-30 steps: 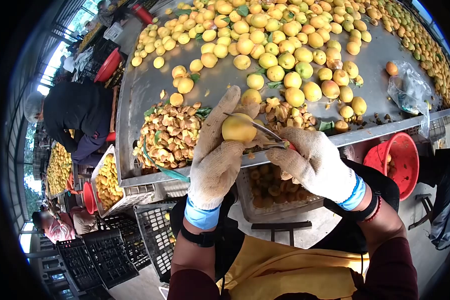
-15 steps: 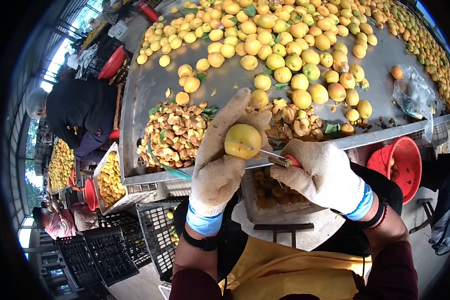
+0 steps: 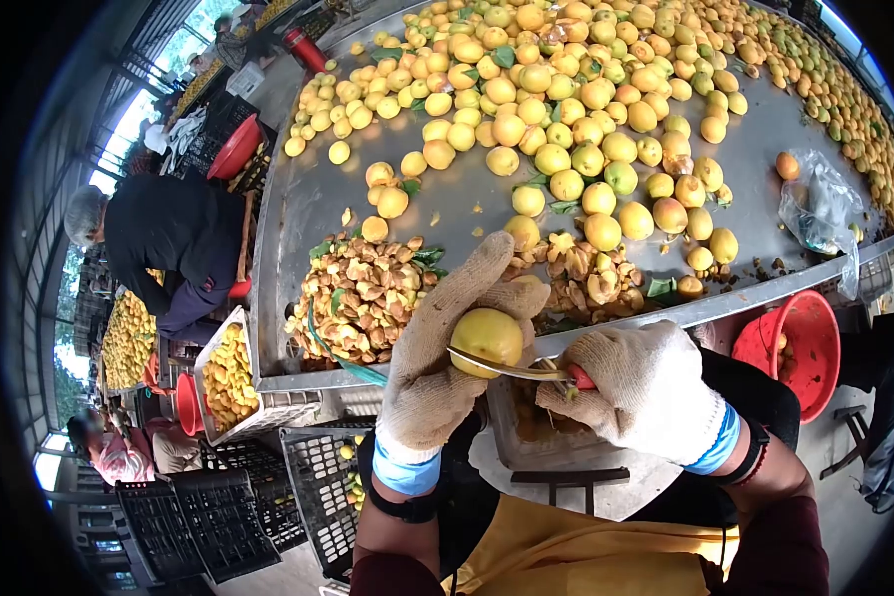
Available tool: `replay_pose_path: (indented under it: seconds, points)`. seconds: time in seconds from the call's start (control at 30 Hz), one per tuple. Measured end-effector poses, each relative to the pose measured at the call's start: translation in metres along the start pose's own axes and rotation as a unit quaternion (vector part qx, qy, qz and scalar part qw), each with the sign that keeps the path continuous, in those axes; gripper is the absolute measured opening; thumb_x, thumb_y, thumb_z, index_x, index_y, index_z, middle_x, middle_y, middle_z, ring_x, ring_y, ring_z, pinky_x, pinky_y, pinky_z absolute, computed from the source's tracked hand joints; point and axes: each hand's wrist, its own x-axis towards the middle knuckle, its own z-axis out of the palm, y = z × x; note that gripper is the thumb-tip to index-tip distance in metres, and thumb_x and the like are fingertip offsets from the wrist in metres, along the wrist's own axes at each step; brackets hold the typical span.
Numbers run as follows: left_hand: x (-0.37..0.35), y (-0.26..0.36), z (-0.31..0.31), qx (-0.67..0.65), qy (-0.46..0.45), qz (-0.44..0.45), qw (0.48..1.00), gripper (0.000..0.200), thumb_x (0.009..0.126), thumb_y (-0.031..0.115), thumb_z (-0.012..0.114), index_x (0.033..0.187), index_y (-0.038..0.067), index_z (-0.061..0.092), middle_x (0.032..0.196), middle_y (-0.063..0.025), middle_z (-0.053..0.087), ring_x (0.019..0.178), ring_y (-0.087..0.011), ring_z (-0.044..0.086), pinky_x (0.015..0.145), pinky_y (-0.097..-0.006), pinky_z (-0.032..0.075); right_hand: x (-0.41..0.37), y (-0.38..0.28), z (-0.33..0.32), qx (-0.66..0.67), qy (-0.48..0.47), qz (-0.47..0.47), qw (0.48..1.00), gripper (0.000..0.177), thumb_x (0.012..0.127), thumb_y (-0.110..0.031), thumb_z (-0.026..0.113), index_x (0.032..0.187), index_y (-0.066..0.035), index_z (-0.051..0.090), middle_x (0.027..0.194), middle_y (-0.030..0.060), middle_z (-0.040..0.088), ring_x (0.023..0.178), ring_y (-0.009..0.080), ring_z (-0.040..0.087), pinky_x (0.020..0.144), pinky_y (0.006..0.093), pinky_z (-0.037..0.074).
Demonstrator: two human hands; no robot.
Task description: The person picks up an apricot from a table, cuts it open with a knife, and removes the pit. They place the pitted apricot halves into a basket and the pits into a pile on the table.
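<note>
My gloved left hand (image 3: pixel 437 363) is closed around a yellow apricot (image 3: pixel 492 333), its fingers behind the fruit and pointing up toward the table. In my gloved right hand (image 3: pixel 636 387) is a small knife (image 3: pixel 526 373) with a red handle. The knife's narrow blade lies across the lower part of the apricot, its tip near my left palm. Just beyond my hands, a heap of cut apricot pieces (image 3: pixel 363 293) lies on the metal table (image 3: pixel 313 199). A smaller pile of pieces (image 3: pixel 596 283) sits to its right, in front of many whole apricots (image 3: pixel 566 184).
A clear plastic bag (image 3: pixel 819 204) lies at the table's right edge, above a red bucket (image 3: pixel 822 348). Below my hands stands a fruit crate (image 3: pixel 512 452). To the left are black crates (image 3: pixel 323 497), a white crate (image 3: pixel 253 412) of yellow fruit and a bent-over person (image 3: pixel 174 233).
The knife has turned, so more of the blade's side shows, and it crosses lower on the apricot. Both hands sit slightly lower in view. The whole scene has shifted a little.
</note>
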Motion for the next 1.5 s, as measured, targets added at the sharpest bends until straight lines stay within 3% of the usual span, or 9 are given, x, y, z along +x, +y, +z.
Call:
replay_pose_path:
  seconds: [0.6,0.67,0.9,0.93,1.0,1.07,1.1,1.33,1.5]
  points:
    - [0.0,0.011,0.013,0.02,0.077,-0.042,0.996,0.099,0.081,0.031,0.076,0.158,-0.011,0.03,0.132,-0.0264,0.066,0.095,-0.0224,0.066,0.086,-0.035,0.054,-0.006,-0.006,0.001,0.089,0.018,0.035,0.995,0.045,0.095,-0.053,0.069,0.083,-0.01,0.064,0.06,0.0106,0.06,0.057,0.0318,0.067,0.05,0.0414,0.052]
    - [-0.002,0.02,0.004,0.117,0.017,-0.04,0.992,0.095,0.066,-0.006,0.048,0.16,-0.006,0.033,0.134,-0.0198,0.066,0.129,-0.0248,0.061,0.114,-0.0362,0.042,-0.005,-0.009,0.0,0.107,0.023,0.033,0.993,0.045,0.095,-0.052,0.069,0.084,-0.009,0.064,0.06,0.0106,0.06,0.057,0.0316,0.067,0.05,0.0411,0.052]
    - [-0.002,0.014,0.003,0.15,0.035,-0.019,0.988,0.091,0.07,-0.01,0.044,0.161,-0.002,0.033,0.131,-0.0198,0.067,0.124,-0.0245,0.063,0.114,-0.0372,0.042,-0.001,-0.01,0.007,0.118,-0.03,0.086,0.989,0.041,0.095,-0.048,0.071,0.093,-0.007,0.067,0.067,0.0141,0.064,0.064,0.0356,0.069,0.057,0.0422,0.054]
    - [-0.001,0.01,0.007,-0.02,0.053,-0.041,0.998,0.09,0.072,-0.011,0.044,0.161,0.0,0.033,0.136,-0.0191,0.064,0.124,-0.0238,0.062,0.113,-0.0375,0.043,0.0,-0.007,0.015,0.114,0.02,0.072,0.991,0.043,0.096,-0.051,0.07,0.087,-0.009,0.064,0.062,0.0134,0.061,0.06,0.0341,0.068,0.051,0.0424,0.053]
    - [0.002,0.002,0.014,-0.192,0.068,-0.063,0.977,0.089,0.074,-0.013,0.043,0.162,0.002,0.032,0.142,-0.0185,0.061,0.123,-0.0231,0.062,0.112,-0.0378,0.044,0.0,-0.005,0.019,0.168,0.017,0.106,0.98,0.042,0.096,-0.049,0.07,0.088,-0.008,0.064,0.063,0.0148,0.062,0.06,0.0361,0.068,0.052,0.0436,0.053]
    - [0.001,-0.005,0.018,-0.204,0.105,-0.037,0.973,0.088,0.094,0.015,0.074,0.162,-0.003,0.021,0.153,-0.0264,0.049,0.126,-0.0318,0.064,0.104,-0.0386,0.055,0.003,-0.005,0.014,0.215,0.009,0.146,0.966,0.041,0.095,-0.048,0.071,0.091,-0.007,0.066,0.066,0.0171,0.064,0.063,0.0386,0.068,0.053,0.0447,0.054]
    - [0.003,0.005,0.025,-0.15,0.116,-0.069,0.979,0.075,0.088,-0.011,0.046,0.161,0.003,0.032,0.16,-0.013,0.044,0.12,-0.0222,0.061,0.1,-0.0358,0.051,0.003,-0.004,0.009,0.276,-0.037,0.182,0.943,0.039,0.098,-0.043,0.07,0.102,-0.004,0.069,0.069,0.0148,0.068,0.063,0.0326,0.071,0.054,0.041,0.055]
    - [0.001,0.007,0.021,-0.103,0.101,-0.082,0.986,0.073,0.089,-0.013,0.054,0.158,-0.003,0.034,0.15,-0.018,0.051,0.122,-0.023,0.06,0.103,-0.0338,0.05,-0.004,0.003,-0.009,0.551,-0.171,0.31,0.756,0.041,0.105,-0.038,0.06,0.123,-0.002,0.068,0.095,0.0076,0.075,0.069,0.013,0.072,0.059,0.0264,0.057]
    - [0.001,0.008,0.017,-0.098,0.092,-0.107,0.985,0.065,0.093,-0.005,0.054,0.156,-0.004,0.039,0.138,-0.0205,0.059,0.116,-0.0264,0.065,0.103,-0.0348,0.051,-0.004,-0.012,-0.017,0.521,-0.195,0.312,0.771,0.042,0.105,-0.038,0.06,0.123,-0.001,0.067,0.095,0.007,0.075,0.072,0.0122,0.072,0.06,0.0266,0.057]
